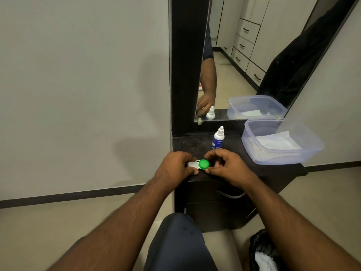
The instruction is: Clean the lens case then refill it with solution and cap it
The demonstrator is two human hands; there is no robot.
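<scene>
L hand [173, 165] grips lens case [192, 164], hiding white end, R hand [224, 165] pinches green cap [204, 164]

A home dressing corner: a tall mirror [254, 55] stands over a dark vanity cabinet [224, 204], and it reflects pale wardrobe drawers [247, 45] along a tiled floor [58, 231].

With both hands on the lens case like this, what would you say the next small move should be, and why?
Probably twist the green cap off with the right hand while the left hand steadies the case. Both caps look seated, the right fingers already pinch the green one, and the solution bottle stands untouched behind, so opening likely comes first.
</scene>
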